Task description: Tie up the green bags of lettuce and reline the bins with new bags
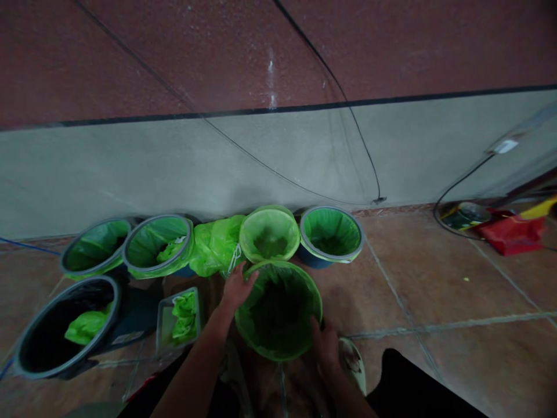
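Observation:
A round trash bin (pixel 278 353) stands on the floor in front of me, lined with a translucent green bag whose edge is folded over the rim. The inside is dark. My left hand (pixel 237 288) is at its upper left rim, thumb toward the inside and fingers on the outside, closed loosely over the edge. On the right side, my right hand (pixel 324 343) grips the rim; part of its fingers is hidden. Just behind the bin is a second green-lined bin (pixel 270 232), and a crumpled green bag (pixel 215 244) lies left of that.
Along the wall stand more green-lined bins (pixel 331 231) (pixel 157 244) (pixel 96 248). A dark bin (pixel 65 328) lies tilted at left with a green bag inside. Beside it is a small square container (pixel 164 325). A red dustpan (pixel 513 232) and cables lie to the right.

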A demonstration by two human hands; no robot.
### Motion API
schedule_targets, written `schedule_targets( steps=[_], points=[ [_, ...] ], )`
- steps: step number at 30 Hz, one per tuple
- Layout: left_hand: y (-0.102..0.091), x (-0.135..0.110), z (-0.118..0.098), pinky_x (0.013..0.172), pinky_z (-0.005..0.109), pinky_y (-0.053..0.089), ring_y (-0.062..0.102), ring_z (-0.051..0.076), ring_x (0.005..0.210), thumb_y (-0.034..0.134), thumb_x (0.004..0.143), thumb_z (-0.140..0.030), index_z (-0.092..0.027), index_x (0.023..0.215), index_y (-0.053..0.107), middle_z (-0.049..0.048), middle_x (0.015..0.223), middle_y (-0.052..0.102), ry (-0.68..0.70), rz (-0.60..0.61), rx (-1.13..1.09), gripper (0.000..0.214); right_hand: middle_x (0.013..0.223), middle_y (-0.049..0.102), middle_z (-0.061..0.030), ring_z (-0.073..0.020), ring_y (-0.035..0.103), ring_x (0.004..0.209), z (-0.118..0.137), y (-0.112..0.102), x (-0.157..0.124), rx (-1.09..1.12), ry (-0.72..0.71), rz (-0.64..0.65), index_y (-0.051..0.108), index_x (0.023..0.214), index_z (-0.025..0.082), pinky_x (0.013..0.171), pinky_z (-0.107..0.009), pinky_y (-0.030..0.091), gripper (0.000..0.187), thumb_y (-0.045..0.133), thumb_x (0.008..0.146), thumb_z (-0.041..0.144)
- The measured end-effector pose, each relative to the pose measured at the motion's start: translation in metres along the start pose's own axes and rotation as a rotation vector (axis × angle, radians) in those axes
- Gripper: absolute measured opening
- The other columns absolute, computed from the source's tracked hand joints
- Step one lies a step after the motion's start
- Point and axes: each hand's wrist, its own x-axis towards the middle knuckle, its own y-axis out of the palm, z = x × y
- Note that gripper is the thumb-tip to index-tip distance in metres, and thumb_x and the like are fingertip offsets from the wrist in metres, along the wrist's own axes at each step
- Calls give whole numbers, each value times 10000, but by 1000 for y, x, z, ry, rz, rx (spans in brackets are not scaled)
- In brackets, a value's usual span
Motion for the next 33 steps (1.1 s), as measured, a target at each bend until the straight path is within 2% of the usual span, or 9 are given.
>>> schedule_targets(
  steps=[3, 6, 10, 14, 18, 21, 25, 29, 33],
  points=[
    [-3, 4, -2, 1084, 365, 455, 590, 250, 1280, 444, 991, -418, -104, 1368, 528, 175, 1374, 624, -10, -49, 27, 497, 953, 765, -156, -360, 727, 912, 7, -10, 0, 13, 84, -101, 676, 1189, 146, 717, -422, 579, 632, 474, 854, 643],
    [-7, 19, -16, 1046, 338, 475, 634, 223, 1208, 360, 1024, -355, -134, 1292, 603, 139, 1291, 681, 42, -73, 56, 424, 1168, 718, -195, -357, 670, 1111, 35, -27, 29, -45, -16, -188, 641, 1255, 139, 891, -446, 553, 614, 445, 888, 591],
    [-4, 40, -42, 998, 311, 490, 670, 198, 1109, 374, 1020, -346, -190, 1129, 698, 90, 1172, 732, 126, 40, 161, 376, 1159, 725, -153, -282, 668, 1111, 93, -27, 86, -136, -290, 23, 690, 1152, 149, 994, -417, 497, 455, 361, 957, 395],
    [3, 42, -47, 1031, 309, 466, 642, 202, 1137, 576, 926, -311, -226, 1139, 696, 58, 1191, 724, 181, 86, 205, 259, 1159, 728, -122, -235, 643, 1122, 128, 1, 119, -268, -491, 141, 708, 1127, 161, 1046, -369, 449, 338, 443, 945, 262],
    [6, 32, -35, 972, 312, 490, 644, 208, 1100, 511, 919, -174, -202, 1092, 684, 69, 1133, 720, 271, 91, 257, 247, 1172, 729, -109, -230, 651, 1110, 127, 28, 127, -315, -542, 221, 721, 1122, 176, 1031, -358, 454, 308, 468, 952, 224],
    [9, 26, -28, 924, 308, 506, 652, 205, 1069, 449, 933, -139, -205, 1108, 658, 70, 1092, 720, 278, 104, 245, 281, 1183, 733, -97, -223, 666, 1110, 115, 37, 131, -315, -534, 241, 716, 1151, 188, 1017, -346, 470, 327, 451, 962, 207],
    [13, 24, -21, 931, 286, 498, 638, 184, 1085, 428, 943, -134, -226, 1233, 599, 61, 1158, 692, 289, 87, 235, 349, 1160, 747, -88, -231, 699, 1045, 107, 37, 136, -370, -520, 238, 720, 1164, 208, 968, -343, 500, 342, 438, 969, 218],
    [13, 19, -14, 866, 289, 507, 646, 199, 1024, 352, 999, -219, -208, 1088, 657, 79, 1084, 687, 323, 72, 302, 317, 1157, 749, -91, -236, 706, 1029, 110, 30, 138, -418, -515, 264, 721, 1172, 212, 933, -317, 501, 359, 440, 952, 172],
    [13, 15, -10, 878, 301, 503, 640, 205, 1049, 381, 976, -170, -205, 1097, 674, 78, 1148, 681, 378, 140, 382, 319, 1213, 726, -99, -216, 688, 1066, 115, 26, 137, -496, -513, 337, 689, 1238, 191, 935, -280, 474, 409, 407, 950, 118]
  ],
)
